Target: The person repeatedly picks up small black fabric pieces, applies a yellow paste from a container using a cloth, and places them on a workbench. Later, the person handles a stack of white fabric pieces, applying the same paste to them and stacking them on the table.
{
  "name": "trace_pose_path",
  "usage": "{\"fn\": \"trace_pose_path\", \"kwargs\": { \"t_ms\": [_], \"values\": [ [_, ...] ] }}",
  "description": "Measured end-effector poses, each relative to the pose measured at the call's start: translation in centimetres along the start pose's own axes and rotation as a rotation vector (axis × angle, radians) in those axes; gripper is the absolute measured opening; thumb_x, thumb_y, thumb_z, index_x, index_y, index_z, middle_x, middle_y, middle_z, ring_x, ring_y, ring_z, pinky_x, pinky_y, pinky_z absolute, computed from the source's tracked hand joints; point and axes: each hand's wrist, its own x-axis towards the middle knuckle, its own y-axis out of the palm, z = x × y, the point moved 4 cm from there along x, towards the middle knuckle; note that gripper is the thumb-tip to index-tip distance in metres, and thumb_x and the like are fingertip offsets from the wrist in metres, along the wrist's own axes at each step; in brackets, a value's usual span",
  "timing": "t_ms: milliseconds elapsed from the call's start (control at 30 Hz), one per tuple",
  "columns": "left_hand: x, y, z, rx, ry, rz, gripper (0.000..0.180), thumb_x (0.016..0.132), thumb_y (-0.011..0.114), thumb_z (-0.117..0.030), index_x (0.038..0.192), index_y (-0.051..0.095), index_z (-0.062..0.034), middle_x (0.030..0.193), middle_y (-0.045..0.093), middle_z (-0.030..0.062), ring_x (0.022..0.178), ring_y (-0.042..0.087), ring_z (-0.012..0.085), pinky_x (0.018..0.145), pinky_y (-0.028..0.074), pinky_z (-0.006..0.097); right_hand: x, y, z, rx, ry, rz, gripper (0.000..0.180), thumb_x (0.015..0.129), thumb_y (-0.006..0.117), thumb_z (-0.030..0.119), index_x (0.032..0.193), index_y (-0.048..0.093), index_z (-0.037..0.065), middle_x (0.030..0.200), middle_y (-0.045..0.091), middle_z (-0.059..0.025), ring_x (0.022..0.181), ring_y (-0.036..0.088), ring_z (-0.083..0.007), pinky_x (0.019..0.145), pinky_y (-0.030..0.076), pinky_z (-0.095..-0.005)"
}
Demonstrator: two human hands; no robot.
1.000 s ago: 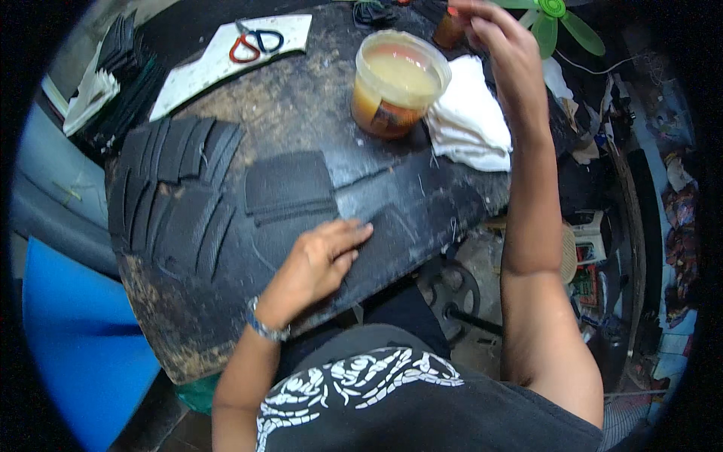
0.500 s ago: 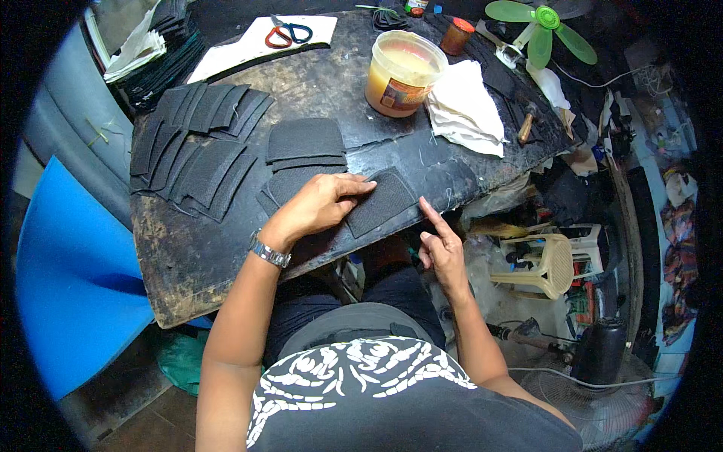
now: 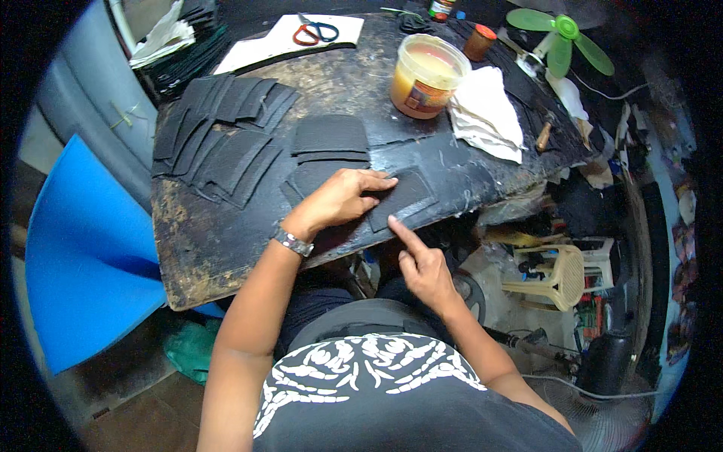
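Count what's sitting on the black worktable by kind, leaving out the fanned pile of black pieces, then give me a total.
Scissors: 1
Yellow tub: 1
White cloth stack: 1
Small brown jar: 1
Black piece under the left hand, touched by the right hand: 1
Total: 5

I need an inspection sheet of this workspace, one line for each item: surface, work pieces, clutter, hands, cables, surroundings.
Surface: dark worn worktable, stained and scuffed.
Work pieces: black piece lies flat at the near edge; more black pieces fanned in a pile on the table's left part; a small stack in the middle.
Clutter: tub of yellow glue, open; folded white cloth; scissors on a white sheet; small brown jar.
Hands: left hand presses flat on the black piece; right hand, forefinger out, touches its near edge.
Cables: white cord near the green fan.
Surroundings: blue board; plastic stool.
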Motion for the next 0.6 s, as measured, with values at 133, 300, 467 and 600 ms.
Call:
{"fn": "trace_pose_path", "kwargs": {
  "t_ms": [133, 300, 467, 600],
  "values": [
    [-0.2, 0.4, -0.7, 0.039, 0.038, -0.048, 0.050, 0.075, 0.062, 0.004, 0.124, 0.063, -0.0070, 0.130, 0.059, 0.0168, 0.121, 0.057, 0.0302, 0.104, 0.043, 0.037, 0.7, 0.7, 2.9, -0.142, -0.006, 0.207, 0.049, 0.082, 0.051, 0.009, 0.129, 0.058, 0.018, 0.061, 0.058, -0.0237, 0.056, 0.061, -0.0384, 0.059, 0.050, -0.0472],
    [-2.4, -3.4, -3.3, -0.137, 0.170, -0.416, 0.050, 0.070, 0.050, 0.009, 0.116, 0.066, -0.0056, 0.114, 0.066, 0.0136, 0.107, 0.063, 0.0252, 0.095, 0.047, 0.033, 8.4, -6.8, 5.6, -0.150, -0.448, -0.204, 0.034, 0.084, 0.049, -0.003, 0.115, 0.064, 0.000, 0.107, 0.068, -0.0166, 0.095, 0.065, -0.0231, 0.083, 0.050, -0.0324],
    [-10.0, -15.3, 0.0, 0.138, -0.256, -0.837, 0.042, 0.072, 0.043, 0.007, 0.104, 0.067, -0.0050, 0.104, 0.066, 0.0150, 0.098, 0.063, 0.0292, 0.092, 0.048, 0.037, 23.8, -15.2, 2.6, -0.630, -0.087, -0.417, 0.054, 0.093, 0.042, 0.056, 0.124, 0.065, 0.018, 0.144, 0.043, -0.0187, 0.131, 0.043, -0.0341, 0.107, 0.032, -0.0451],
    [-12.4, -17.4, 2.9, 0.819, -0.424, -0.785, 0.033, 0.077, 0.057, -0.001, 0.105, 0.069, -0.0133, 0.124, 0.059, 0.0096, 0.117, 0.053, 0.0305, 0.101, 0.040, 0.040, 30.7, -15.9, -0.2, -0.746, 0.195, -0.051, 0.082, 0.084, 0.023, 0.081, 0.119, 0.069, 0.023, 0.155, 0.026, -0.0180, 0.145, 0.021, -0.0356, 0.113, 0.010, -0.0595]
  ]
}}
